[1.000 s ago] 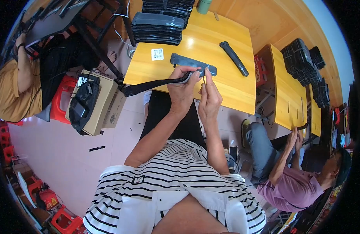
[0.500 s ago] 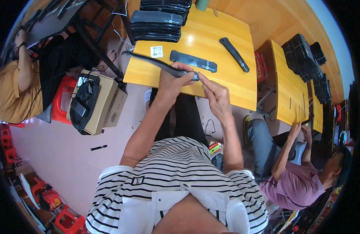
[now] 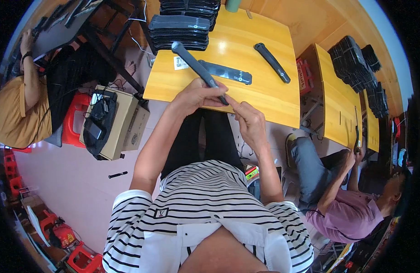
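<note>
My left hand (image 3: 197, 94) grips a long black padded strap (image 3: 191, 63) near its lower end, so the strap slants up and to the left over the yellow table (image 3: 264, 98). My right hand (image 3: 249, 119) pinches at the strap's lower tip with fingertips together. A second flat black strap (image 3: 226, 72) lies on the table just beyond my hands. A third black strap (image 3: 272, 62) lies diagonally farther right.
Stacks of black straps (image 3: 179, 31) sit at the table's far left corner. A cardboard box (image 3: 123, 123) with a black item on it stands on the floor at left, beside red stools (image 3: 75, 119). A seated person (image 3: 342, 204) works at a second yellow table (image 3: 339, 107) on the right; another person (image 3: 14, 109) sits far left.
The strap hung out to the left below the table edge; my left hand has swung it up over the table. Both hands have stayed near the table's front edge.
</note>
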`<state>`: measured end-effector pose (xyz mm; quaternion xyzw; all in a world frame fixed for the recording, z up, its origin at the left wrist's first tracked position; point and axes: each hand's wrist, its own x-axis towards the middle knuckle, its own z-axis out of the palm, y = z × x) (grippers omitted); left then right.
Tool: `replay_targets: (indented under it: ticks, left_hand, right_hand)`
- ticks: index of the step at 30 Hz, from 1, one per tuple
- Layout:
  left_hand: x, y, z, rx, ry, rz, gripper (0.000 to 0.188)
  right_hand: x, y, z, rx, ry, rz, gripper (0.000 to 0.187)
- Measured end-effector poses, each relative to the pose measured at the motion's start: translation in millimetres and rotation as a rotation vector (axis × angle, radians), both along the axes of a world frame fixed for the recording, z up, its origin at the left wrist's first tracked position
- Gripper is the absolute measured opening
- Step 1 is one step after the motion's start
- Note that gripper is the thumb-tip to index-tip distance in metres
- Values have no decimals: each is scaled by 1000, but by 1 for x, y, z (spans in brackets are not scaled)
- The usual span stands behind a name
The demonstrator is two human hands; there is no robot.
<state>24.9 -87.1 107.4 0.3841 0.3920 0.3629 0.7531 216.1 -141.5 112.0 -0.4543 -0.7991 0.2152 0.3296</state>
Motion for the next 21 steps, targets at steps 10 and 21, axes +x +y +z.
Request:
replay_targets:
  ticks: [10, 21]
  left_hand:
    - [22, -34, 9, 389, 375, 122, 31]
    - [13, -36, 8, 374, 314, -65, 20]
  right_hand:
    - [-3, 0, 15, -498, 470, -65, 31]
    - [14, 9, 22, -823, 531, 99, 30]
